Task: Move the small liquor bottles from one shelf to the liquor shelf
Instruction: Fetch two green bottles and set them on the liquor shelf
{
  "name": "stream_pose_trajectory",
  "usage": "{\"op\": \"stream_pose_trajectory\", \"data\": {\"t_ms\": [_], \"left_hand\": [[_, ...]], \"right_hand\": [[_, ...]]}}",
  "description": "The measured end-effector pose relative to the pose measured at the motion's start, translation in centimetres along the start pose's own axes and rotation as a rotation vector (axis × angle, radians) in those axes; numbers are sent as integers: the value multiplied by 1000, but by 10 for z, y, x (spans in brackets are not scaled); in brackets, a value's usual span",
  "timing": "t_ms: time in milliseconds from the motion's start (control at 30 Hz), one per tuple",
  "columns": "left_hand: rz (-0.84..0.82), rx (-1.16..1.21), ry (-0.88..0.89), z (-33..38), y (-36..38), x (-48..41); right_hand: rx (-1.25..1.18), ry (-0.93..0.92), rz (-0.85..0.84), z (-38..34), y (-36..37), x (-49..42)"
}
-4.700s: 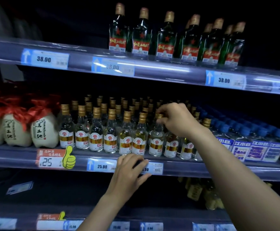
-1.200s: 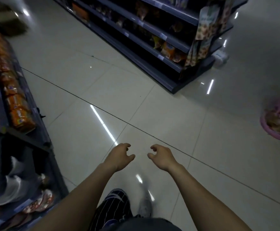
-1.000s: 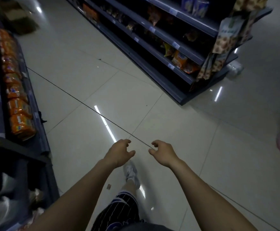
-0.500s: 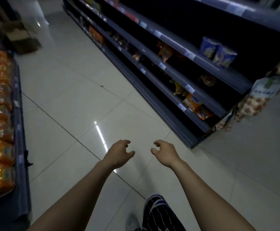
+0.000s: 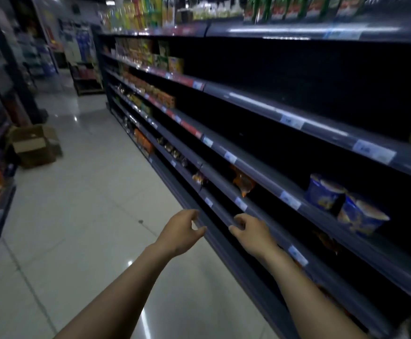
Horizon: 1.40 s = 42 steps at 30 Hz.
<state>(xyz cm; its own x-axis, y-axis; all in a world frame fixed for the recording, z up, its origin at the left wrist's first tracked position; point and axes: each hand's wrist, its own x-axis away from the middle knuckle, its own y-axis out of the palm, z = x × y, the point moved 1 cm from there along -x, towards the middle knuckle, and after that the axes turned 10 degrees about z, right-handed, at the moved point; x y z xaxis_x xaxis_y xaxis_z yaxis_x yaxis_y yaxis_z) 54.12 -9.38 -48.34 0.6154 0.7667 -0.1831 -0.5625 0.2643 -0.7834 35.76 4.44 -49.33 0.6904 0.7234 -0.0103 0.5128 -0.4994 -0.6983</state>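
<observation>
Head camera had lifted off the floor tiles since half a second earlier, and I now looked down a snack aisle: dark shelving ran along the right with blue tubs on one level, and a cardboard box sat on the floor at far left. The left hand and right hand stayed out in front, fingers loosely curled, holding nothing. I could find no small liquor bottles in view, nor the liquor shelf. I judged this an empty-handed walk towards the next batch, with a grasp yet to come.
</observation>
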Motion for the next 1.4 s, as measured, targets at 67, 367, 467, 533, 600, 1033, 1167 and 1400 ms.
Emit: {"op": "stream_pose_trajectory", "data": {"t_ms": [67,367,467,533,600,1033,1167,1400], "left_hand": [[22,-2,43,13,-10,-59],[116,78,231,44,-41,-292],[159,127,311,57,-52,-364],[163,171,369,71,-61,-411],[174,213,437,87,-72,-454],[398,397,676,200,-168,-660],[418,451,700,226,-177,-699],[458,522,745,270,-197,-760]], "right_hand": [[2,-24,52,-20,-20,-51],[66,-114,316,-99,-87,-242],[77,-113,401,-120,-108,-295],[83,-104,488,-136,-123,-327],[106,-100,592,-158,-139,-357],[134,-340,953,-305,-234,-496],[185,-431,1011,-328,-256,-523],[333,-460,1193,-357,-299,-563]]}}
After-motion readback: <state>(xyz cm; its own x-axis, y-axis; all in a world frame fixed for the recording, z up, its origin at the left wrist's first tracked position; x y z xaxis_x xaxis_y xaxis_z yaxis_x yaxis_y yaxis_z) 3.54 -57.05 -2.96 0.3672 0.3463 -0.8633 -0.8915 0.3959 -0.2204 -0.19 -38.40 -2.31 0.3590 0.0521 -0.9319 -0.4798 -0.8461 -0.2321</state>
